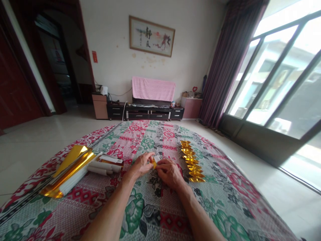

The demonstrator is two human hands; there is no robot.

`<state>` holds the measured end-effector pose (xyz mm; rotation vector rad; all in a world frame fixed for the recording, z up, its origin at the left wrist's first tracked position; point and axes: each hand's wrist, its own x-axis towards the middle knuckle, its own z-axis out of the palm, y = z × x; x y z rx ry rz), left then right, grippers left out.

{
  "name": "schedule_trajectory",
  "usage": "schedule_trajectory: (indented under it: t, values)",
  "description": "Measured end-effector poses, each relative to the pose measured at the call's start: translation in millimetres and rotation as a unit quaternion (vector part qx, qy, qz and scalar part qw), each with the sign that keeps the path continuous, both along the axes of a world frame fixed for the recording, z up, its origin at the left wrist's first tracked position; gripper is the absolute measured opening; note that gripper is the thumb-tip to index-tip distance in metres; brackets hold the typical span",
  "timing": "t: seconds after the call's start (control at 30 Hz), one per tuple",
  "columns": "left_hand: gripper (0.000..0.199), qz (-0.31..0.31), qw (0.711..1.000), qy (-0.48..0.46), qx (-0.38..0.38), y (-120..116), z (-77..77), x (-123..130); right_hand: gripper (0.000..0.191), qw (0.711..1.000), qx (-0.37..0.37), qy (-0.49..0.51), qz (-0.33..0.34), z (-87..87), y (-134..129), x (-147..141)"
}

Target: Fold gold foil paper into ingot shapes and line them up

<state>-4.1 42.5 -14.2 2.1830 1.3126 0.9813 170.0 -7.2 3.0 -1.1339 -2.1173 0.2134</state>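
Over the middle of the patterned cloth, a small folded piece of gold foil paper [156, 158] with a white side is pinched between my hands. My left hand [143, 164] grips its left edge with thumb and forefinger. On the other edge, the fingers of my right hand [170, 172] are closed. To the right stands a row of several folded gold foil ingots [192, 160]. Left of my hands lie rolled white-backed papers [101, 167], beside a stack of gold foil sheets [72, 167], partly curled.
A flowered cloth [150, 214] covers the rounded surface under my hands. Beyond it stand a low black cabinet [150, 115] and a television under a pink towel [153, 87]. A purple curtain [218, 67] hangs beside the windows on the right.
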Motion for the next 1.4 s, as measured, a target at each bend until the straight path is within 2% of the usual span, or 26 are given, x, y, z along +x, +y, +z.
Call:
schedule_trajectory:
  t: [0.2,0.5,0.9,1.2,1.33,1.4]
  values:
    - [0.049,0.004,1.000,-0.007,0.001,-3,2.7,0,0.026,1.000,0.006,-0.013,0.010,4.9,-3,1]
    - [0.046,0.016,1.000,-0.004,0.016,0,-0.8,2,0.033,0.998,0.024,-0.052,-0.001,1.3,-9,0]
    - [0.045,0.004,1.000,-0.010,0.013,-4,3.4,1,0.029,1.000,0.014,-0.015,-0.002,-0.5,-5,0]
    - [0.040,0.048,0.995,0.061,0.063,-10,13.3,4,0.027,0.999,0.016,-0.030,-0.010,5.6,-10,-8]
    - [0.023,0.064,0.992,0.078,0.073,-10,12.5,5,0.026,0.998,0.014,-0.038,-0.058,6.4,-11,-11]
    - [0.013,0.051,0.992,0.083,0.078,-11,13.2,5,0.032,0.996,0.019,-0.032,-0.086,3.6,-9,-10]
